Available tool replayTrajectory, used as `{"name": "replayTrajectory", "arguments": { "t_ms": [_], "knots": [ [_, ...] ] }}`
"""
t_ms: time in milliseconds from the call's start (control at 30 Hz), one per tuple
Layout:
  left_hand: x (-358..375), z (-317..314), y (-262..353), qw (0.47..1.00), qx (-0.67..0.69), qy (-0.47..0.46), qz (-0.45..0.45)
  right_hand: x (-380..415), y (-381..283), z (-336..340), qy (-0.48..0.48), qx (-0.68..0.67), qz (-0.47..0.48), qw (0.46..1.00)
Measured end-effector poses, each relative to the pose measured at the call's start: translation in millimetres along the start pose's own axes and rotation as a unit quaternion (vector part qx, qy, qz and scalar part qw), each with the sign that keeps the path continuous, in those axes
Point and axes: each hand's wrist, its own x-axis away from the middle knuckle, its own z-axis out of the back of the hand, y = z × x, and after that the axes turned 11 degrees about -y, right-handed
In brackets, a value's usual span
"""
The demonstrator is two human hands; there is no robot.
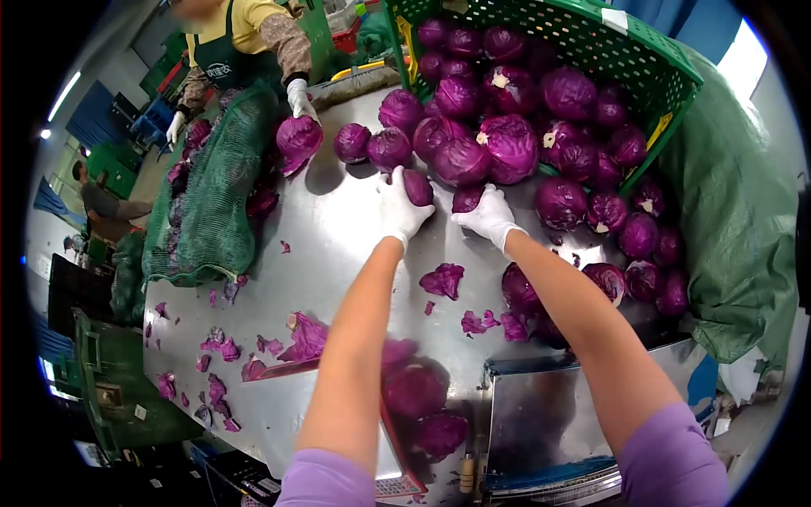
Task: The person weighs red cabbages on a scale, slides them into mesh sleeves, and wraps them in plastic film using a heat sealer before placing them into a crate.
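Observation:
In white gloves, both my hands reach over the metal table. My left hand [400, 209] curls round the side of a small red cabbage [418, 188]. My right hand [492, 216] has its fingers over another small red cabbage [466, 199], just to the right of the first; the glove hides part of it. Behind them, large red cabbages [461, 160] spill from a tipped green crate [557, 25]. More red cabbages [561, 203] lie on the right. A torn purple leaf [443, 280] rests on the table between my forearms.
Across the table a co-worker's gloved hand [302, 100] touches a red cabbage [299, 139] beside a filled green mesh bag [221, 186]. Nearer me are a scale [287, 410], a metal box [545, 422] and leaf scraps [218, 393]. Green sheeting [731, 203] drapes the right edge.

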Motion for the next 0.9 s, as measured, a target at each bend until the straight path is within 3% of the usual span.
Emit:
{"name": "replayTrajectory", "arguments": {
  "t_ms": [33,67,100,133,200,267,333,367,467,533,600,667,767,800,900],
  "knots": [
    [3.0,4.1,-0.5,0.999,0.028,0.014,-0.006,2.6,4.8,6.3,0.0,0.005,0.022,1.0],
    [2.7,19.2,-6.6,0.987,0.14,-0.073,0.012,15.6,3.2,20.2,-0.001,0.008,0.022,1.0],
    [14.3,28.4,-9.7,0.932,0.332,-0.143,0.039,31.2,0.2,36.9,-0.14,-0.123,0.029,0.982],
    [39.0,47.9,-2.1,0.834,0.508,-0.205,0.064,44.9,-3.4,48.6,-0.275,-0.249,0.036,0.928],
    [80.2,63.3,-9.9,0.708,0.673,-0.215,-0.004,76.2,-9.3,54.9,-0.33,-0.354,0.069,0.872],
    [140.1,100.8,-8.1,0.578,0.772,-0.262,0.017,115.8,-31.1,61.1,-0.375,-0.439,0.082,0.813],
    [192.9,123.2,-7.6,0.648,0.746,-0.153,0.021,154.4,-54.4,53.9,-0.398,-0.438,0.122,0.797],
    [221.3,141.6,-7.1,0.631,0.762,-0.143,0.029,171.6,-65.1,48.1,-0.406,-0.441,0.16,0.784],
    [303.1,175.6,-19.8,0.74,0.671,-0.007,0.039,248.7,-123.2,35.9,-0.398,-0.279,0.227,0.844],
    [354.9,195.7,-25.4,0.774,0.626,0.08,0.059,281.2,-137.2,2.8,-0.414,-0.249,0.261,0.836],
    [403.3,200.7,-29.7,0.846,0.502,0.155,0.094,300.9,-135.0,-52.3,-0.385,-0.181,0.29,0.857],
    [445.7,192.4,-39.3,0.883,0.395,0.199,0.158,326.0,-135.2,-98.7,-0.308,-0.057,0.318,0.895],
    [483.0,155.5,-35.8,0.94,0.192,0.208,0.19,362.5,-124.5,-152.1,-0.192,-0.026,0.412,0.89],
    [490.7,148.4,-35.5,0.934,0.207,0.21,0.2,369.0,-118.2,-166.6,-0.139,-0.011,0.436,0.889],
    [489.3,155.9,-28.0,0.941,0.187,0.192,0.204,367.0,-117.6,-157.2,-0.211,-0.019,0.408,0.888]
  ]
}}
